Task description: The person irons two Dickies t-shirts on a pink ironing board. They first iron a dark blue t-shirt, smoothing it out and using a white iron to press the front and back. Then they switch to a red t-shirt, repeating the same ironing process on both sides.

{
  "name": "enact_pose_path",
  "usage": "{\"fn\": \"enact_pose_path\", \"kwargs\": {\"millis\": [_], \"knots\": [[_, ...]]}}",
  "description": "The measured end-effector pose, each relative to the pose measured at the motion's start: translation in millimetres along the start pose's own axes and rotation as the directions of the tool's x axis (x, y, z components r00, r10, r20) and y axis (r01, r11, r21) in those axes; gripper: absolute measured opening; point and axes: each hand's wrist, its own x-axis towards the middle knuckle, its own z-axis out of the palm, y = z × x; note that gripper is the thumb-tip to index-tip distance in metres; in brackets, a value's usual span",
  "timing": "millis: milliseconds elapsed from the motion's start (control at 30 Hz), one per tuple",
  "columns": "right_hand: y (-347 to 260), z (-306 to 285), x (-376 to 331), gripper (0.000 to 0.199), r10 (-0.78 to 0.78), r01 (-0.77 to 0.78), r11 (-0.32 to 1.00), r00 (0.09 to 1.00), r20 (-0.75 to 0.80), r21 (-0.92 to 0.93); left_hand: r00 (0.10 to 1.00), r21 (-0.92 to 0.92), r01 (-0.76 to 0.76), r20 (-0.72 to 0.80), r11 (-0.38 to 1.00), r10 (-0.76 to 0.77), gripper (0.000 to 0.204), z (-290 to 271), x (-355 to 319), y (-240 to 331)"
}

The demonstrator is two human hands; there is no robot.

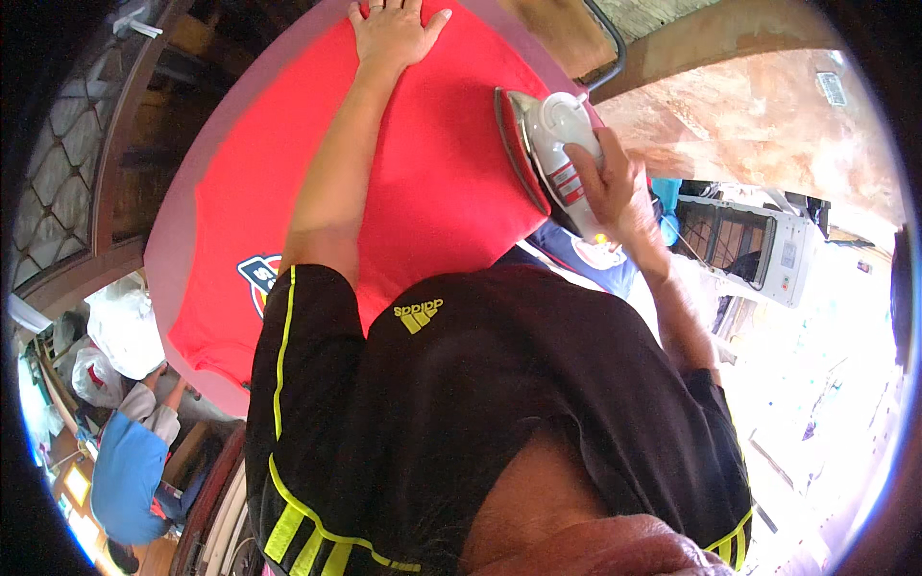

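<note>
A red T-shirt (432,154) with a small printed patch lies spread over a mauve-covered ironing board (165,259). My left hand (394,34) rests flat on the cloth near the board's far end, fingers spread. On the right, my right hand (615,192) is wrapped round the handle of a white and grey clothes iron (559,130). The iron is at the shirt's right side, its metal edge turned toward the cloth. Whether its whole sole touches the fabric, I cannot tell. A dark blue printed cloth (586,257) shows below the iron.
A wooden panel (740,120) stands at the upper right, with a white appliance (783,254) beyond. To the left are a lattice window (62,178) and white plastic bags (130,326). Another person in a blue shirt (130,475) is at the lower left.
</note>
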Motion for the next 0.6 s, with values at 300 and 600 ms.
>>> {"fn": "enact_pose_path", "kwargs": {"millis": [300, 600], "knots": [[-18.4, 36.7, 148.5, 0.03, -0.193, 0.196, 0.981, 0.967, -0.166, -0.001, 0.988, -0.129, -0.147, -0.066, 0.981, 0.139, 0.053, 19.0, 0.6, -58.0], [-15.3, 104.8, 288.7, 0.047, -0.342, 0.316, 0.866, 0.94, 0.002, -0.387, 0.932, -0.228, 0.128, -0.305, 0.965, -0.195, 0.026, -21.2, -26.1, -62.0]]}}
